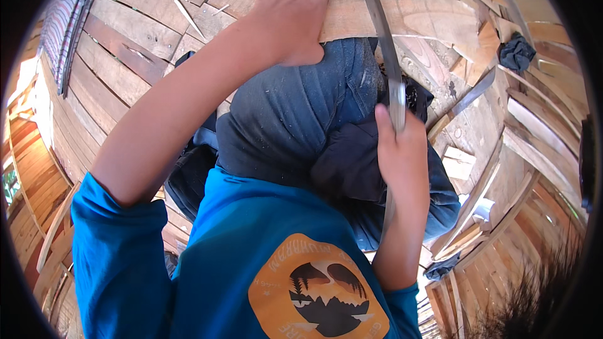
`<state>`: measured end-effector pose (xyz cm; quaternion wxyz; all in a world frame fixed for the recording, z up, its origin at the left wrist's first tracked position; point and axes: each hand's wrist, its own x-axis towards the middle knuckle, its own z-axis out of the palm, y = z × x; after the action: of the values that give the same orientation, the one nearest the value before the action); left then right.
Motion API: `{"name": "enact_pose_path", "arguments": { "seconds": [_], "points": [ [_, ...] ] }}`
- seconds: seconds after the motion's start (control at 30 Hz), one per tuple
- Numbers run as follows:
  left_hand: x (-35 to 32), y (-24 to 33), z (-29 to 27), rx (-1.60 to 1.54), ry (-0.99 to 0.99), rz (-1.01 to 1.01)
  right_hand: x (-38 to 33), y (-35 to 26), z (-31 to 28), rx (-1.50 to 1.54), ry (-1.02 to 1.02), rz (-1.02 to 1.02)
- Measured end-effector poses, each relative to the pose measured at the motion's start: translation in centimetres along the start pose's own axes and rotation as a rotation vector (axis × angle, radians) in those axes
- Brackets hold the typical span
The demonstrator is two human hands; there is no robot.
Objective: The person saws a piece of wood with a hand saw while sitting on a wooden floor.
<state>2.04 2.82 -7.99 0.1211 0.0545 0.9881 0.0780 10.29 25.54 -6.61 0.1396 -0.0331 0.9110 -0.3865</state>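
A: Head view, nearest first: what's by the blue shirt?
B: The right hand, closed round a long curved metal blade that runs up past the knee.
A: And the left hand?
B: Farther out, fingers curled over the edge of a wooden plank, which lies across the knee in dark trousers.
A: Beyond?
B: A floor of rough boards, and a dark cloth at right.
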Motion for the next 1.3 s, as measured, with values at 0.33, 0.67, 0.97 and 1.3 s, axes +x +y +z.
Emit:
{"name": "enact_pose_path", "arguments": {
  "seconds": [0.33,0.67,0.97,1.3],
  "points": [
    [-0.6,-0.5,0.8,0.025,0.008,-0.031,-4.0,-0.4,-1.4,0.094,-0.102,0.208],
    [-0.6,0.6,-0.2,0.064,0.023,-0.005,-4.3,0.0,-2.1,0.054,-0.104,0.167],
    [-0.5,0.6,-2.7,-0.107,-0.105,-0.056,-3.5,0.1,-2.5,0.072,-0.097,0.205],
    [0.1,-0.6,0.5,-0.022,-0.017,-0.045,0.8,-0.5,-0.7,-0.023,-0.084,-0.012]
  ]
}}
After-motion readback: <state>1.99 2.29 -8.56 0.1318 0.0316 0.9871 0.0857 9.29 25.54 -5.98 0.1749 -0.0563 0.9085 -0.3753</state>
